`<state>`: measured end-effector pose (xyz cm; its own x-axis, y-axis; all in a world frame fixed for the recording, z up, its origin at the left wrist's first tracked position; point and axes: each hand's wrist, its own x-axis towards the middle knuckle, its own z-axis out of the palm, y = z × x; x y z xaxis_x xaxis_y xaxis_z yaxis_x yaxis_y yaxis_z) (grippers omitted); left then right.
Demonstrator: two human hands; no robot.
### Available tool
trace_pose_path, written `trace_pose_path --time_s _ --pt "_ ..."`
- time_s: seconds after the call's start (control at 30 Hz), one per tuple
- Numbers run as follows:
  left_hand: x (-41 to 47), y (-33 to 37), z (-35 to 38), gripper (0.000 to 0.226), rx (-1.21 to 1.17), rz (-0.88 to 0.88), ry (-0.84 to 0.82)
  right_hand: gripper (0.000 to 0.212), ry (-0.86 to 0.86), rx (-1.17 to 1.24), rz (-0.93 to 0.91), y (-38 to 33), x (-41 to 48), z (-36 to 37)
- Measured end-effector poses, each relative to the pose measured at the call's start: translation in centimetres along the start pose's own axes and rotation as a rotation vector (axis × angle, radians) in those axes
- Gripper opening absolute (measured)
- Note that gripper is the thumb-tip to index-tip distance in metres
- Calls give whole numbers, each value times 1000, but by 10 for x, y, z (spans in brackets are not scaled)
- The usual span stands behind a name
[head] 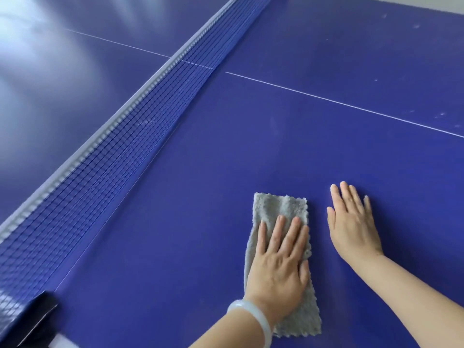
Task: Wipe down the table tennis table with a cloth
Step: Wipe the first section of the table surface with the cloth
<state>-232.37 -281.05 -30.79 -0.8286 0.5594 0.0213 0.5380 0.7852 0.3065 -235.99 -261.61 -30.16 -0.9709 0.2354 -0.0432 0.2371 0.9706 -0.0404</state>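
A grey fluffy cloth (278,209) lies flat on the blue table tennis table (200,197), folded into a long strip. My left hand (278,262) presses on the cloth's middle with straight fingers; a pale bangle sits on that wrist. To the right of the cloth, my right hand (351,222) rests flat on the bare table surface with fingers straight, a small gap between it and the cloth.
The net (120,136) with its grey top band runs diagonally from lower left to upper middle, its black clamp post (27,320) at the lower left edge. A thin white centre line (326,97) crosses the table. Faint smudges mark the surface at far right.
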Motion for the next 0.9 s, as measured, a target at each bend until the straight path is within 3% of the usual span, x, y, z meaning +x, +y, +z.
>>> trace_pose_path --time_s 0.1,0.17,0.33,0.43,0.5,0.6,0.67,0.73,0.9 --pt "-3 -39 -13 59 6 131 -59 55 35 64 16 -42 -30 8" --pt "4 -83 -30 58 47 101 -55 63 66 97 31 -64 -51 13" --pt "23 -190 -67 59 126 -397 8 76 72 85 30 -68 -54 10" --pt "24 -165 -59 61 93 -579 82 81 64 58 20 -69 -55 10" --pt "11 -117 -44 64 104 -503 127 82 54 49 16 -70 -55 10" --pt "-27 -54 -20 63 30 -171 77 83 58 47 15 -69 -55 10" --pt "-40 -56 -20 62 15 -18 10 83 59 33 11 -70 -55 10" --pt "-37 -90 -32 61 66 1 8 83 54 25 11 -71 -55 10" --pt "-26 -175 -63 60 126 -479 46 78 46 -8 19 -71 -56 11"
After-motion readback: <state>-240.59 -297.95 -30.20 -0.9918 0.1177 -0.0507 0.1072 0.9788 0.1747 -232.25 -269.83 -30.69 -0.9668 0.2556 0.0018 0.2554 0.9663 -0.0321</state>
